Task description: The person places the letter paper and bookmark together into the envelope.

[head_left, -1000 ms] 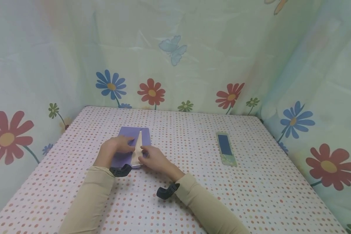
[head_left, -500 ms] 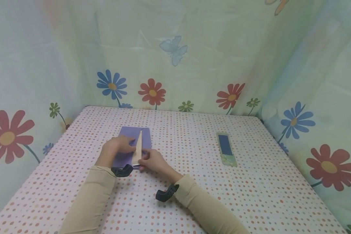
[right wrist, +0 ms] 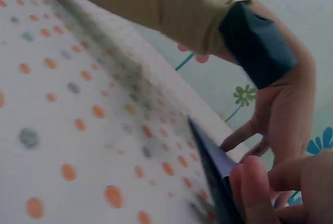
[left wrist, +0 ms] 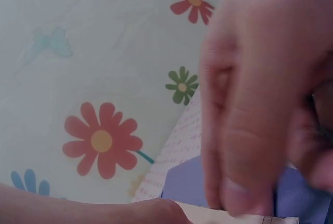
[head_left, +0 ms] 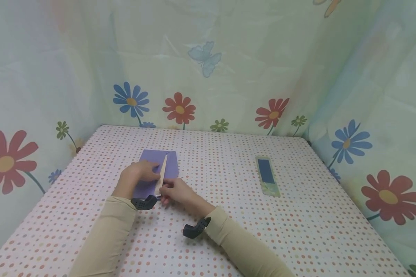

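Note:
A flat purple paper piece (head_left: 150, 155), resembling an envelope or folder, lies at the table's left. Running along its middle is a narrow cream strip (head_left: 163, 167), its far end tapering. My left hand (head_left: 140, 171) rests on the purple piece from the left, its thumb (left wrist: 156, 211) beside the cream strip in the left wrist view. My right hand (head_left: 177, 191) pinches the strip's near end from the right; its fingertips (left wrist: 238, 193) point down onto the strip. In the right wrist view, an edge of the purple piece (right wrist: 217, 157) tilts up between the hands.
A slim green-edged rectangle (head_left: 267, 175) with a dark blue panel lies on the right half of the dotted tablecloth (head_left: 222, 165). A flowered curtain (head_left: 228, 57) encloses the table at the back and sides. Black wrist cameras (head_left: 196, 228) sit on both wrists.
My right hand has shifted slightly left and toward the near end, and the cream strip looks narrower than before. The left hand stays almost still.

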`<state>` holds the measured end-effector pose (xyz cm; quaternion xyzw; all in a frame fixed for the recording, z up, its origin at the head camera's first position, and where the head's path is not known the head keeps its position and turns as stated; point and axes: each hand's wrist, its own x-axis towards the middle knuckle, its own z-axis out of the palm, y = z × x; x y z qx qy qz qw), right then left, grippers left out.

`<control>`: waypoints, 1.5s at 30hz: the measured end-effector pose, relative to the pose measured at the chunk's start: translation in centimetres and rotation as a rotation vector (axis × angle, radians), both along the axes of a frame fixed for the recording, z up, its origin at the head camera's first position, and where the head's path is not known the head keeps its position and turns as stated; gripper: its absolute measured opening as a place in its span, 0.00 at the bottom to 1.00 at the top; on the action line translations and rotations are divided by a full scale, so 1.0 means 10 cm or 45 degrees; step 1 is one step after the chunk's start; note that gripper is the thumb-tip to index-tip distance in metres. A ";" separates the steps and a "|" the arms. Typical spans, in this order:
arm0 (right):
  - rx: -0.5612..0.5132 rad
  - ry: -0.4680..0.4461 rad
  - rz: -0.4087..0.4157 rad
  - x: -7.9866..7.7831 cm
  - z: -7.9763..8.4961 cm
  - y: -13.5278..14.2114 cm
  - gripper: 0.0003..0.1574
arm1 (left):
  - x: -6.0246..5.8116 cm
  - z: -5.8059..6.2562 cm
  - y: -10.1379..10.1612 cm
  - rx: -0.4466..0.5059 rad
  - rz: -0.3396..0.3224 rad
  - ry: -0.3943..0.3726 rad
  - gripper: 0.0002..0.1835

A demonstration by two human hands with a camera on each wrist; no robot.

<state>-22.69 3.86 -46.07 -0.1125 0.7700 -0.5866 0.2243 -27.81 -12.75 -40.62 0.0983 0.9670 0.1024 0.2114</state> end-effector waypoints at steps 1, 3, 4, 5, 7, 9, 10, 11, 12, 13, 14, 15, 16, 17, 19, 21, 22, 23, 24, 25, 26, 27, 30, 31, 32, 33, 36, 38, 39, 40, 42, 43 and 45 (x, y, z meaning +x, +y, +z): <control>-0.023 -0.031 0.027 -0.02 0.02 0.00 0.28 | 0.00 0.01 -0.01 -0.003 0.001 0.003 0.35; -0.065 -0.094 0.070 -0.04 0.07 0.01 0.27 | 0.01 0.03 -0.03 -0.008 -0.009 0.015 0.35; -0.093 -0.137 0.083 -0.05 0.09 0.00 0.28 | 0.02 0.03 -0.04 -0.011 -0.014 0.021 0.35; -0.115 -0.168 0.098 -0.06 0.10 -0.01 0.28 | 0.02 0.04 -0.05 -0.014 -0.022 0.031 0.36; -0.179 -0.250 0.111 -0.06 0.13 -0.03 0.30 | 0.02 0.04 -0.07 -0.021 -0.041 0.048 0.36; -0.258 -0.321 0.105 -0.07 0.15 -0.05 0.31 | 0.02 0.05 -0.08 -0.022 -0.048 0.056 0.36; -0.295 -0.352 0.083 -0.08 0.16 -0.06 0.32 | 0.02 0.05 -0.09 -0.023 -0.049 0.059 0.36; -0.327 -0.370 0.050 -0.10 0.17 -0.07 0.33 | 0.01 0.05 -0.09 -0.021 -0.053 0.064 0.36; -0.355 -0.378 0.004 -0.12 0.18 -0.07 0.33 | 0.00 0.05 -0.09 -0.017 -0.057 0.066 0.36; -0.386 -0.385 -0.037 -0.14 0.19 -0.06 0.34 | -0.01 0.04 -0.09 -0.013 -0.058 0.065 0.36; -0.414 -0.393 -0.080 -0.17 0.19 -0.05 0.34 | -0.02 0.04 -0.09 -0.005 -0.055 0.060 0.36; -0.437 -0.403 -0.117 -0.19 0.20 -0.04 0.34 | -0.03 0.03 -0.09 0.003 -0.057 0.053 0.36; -0.466 -0.418 -0.140 -0.21 0.20 -0.02 0.33 | -0.03 0.02 -0.08 0.009 -0.060 0.045 0.35; -0.497 -0.438 -0.161 -0.22 0.20 -0.01 0.33 | -0.03 0.02 -0.06 0.011 -0.064 0.041 0.35; -0.560 -0.496 -0.172 -0.25 0.18 0.01 0.35 | -0.04 0.00 -0.03 0.007 -0.067 0.039 0.36; -0.609 -0.544 -0.170 -0.27 0.16 0.01 0.37 | -0.04 0.00 0.00 0.006 -0.074 0.042 0.36; -0.628 -0.562 -0.171 -0.29 0.15 0.00 0.39 | -0.04 0.00 0.01 0.002 -0.074 0.046 0.37; -0.644 -0.571 -0.167 -0.30 0.14 -0.01 0.41 | -0.04 0.00 0.02 -0.001 -0.076 0.053 0.37; -0.649 -0.573 -0.156 -0.32 0.14 -0.03 0.42 | -0.04 -0.01 0.02 -0.002 -0.072 0.056 0.38; -0.652 -0.572 -0.145 -0.33 0.14 -0.06 0.43 | -0.04 -0.01 0.02 -0.001 -0.068 0.055 0.38; -0.648 -0.570 -0.143 -0.34 0.14 -0.08 0.43 | -0.05 -0.01 0.02 0.003 -0.062 0.052 0.38; -0.645 -0.568 -0.157 -0.35 0.15 -0.10 0.43 | -0.05 -0.02 0.02 0.006 -0.060 0.048 0.38; -0.625 -0.545 -0.262 -0.40 0.15 -0.13 0.42 | -0.06 -0.02 0.00 0.017 -0.058 0.034 0.37; -0.630 -0.542 -0.302 -0.43 0.15 -0.14 0.42 | -0.06 -0.02 0.00 0.022 -0.060 0.032 0.36; -0.637 -0.539 -0.337 -0.46 0.16 -0.15 0.42 | -0.06 -0.02 -0.02 0.026 -0.060 0.031 0.35; -0.647 -0.536 -0.363 -0.50 0.16 -0.16 0.42 | -0.06 -0.02 -0.03 0.028 -0.063 0.032 0.35; -0.670 -0.548 -0.398 -0.61 0.16 -0.21 0.43 | -0.06 -0.02 -0.05 0.042 -0.060 0.029 0.34; -0.671 -0.553 -0.402 -0.66 0.15 -0.24 0.42 | -0.06 -0.02 -0.06 0.057 -0.062 0.023 0.35; -0.667 -0.552 -0.405 -0.67 0.14 -0.25 0.41 | -0.06 -0.02 -0.06 0.064 -0.063 0.019 0.35; -0.671 -0.551 -0.407 -0.69 0.13 -0.25 0.41 | -0.06 -0.02 -0.05 0.069 -0.065 0.017 0.35; -0.696 -0.553 -0.400 -0.69 0.10 -0.24 0.40 | -0.06 -0.03 -0.04 0.071 -0.074 0.021 0.35; -0.706 -0.551 -0.391 -0.69 0.08 -0.22 0.40 | -0.06 -0.03 -0.04 0.070 -0.074 0.021 0.35; -0.717 -0.537 -0.378 -0.68 0.06 -0.15 0.40 | -0.07 -0.03 -0.01 0.065 -0.076 0.024 0.34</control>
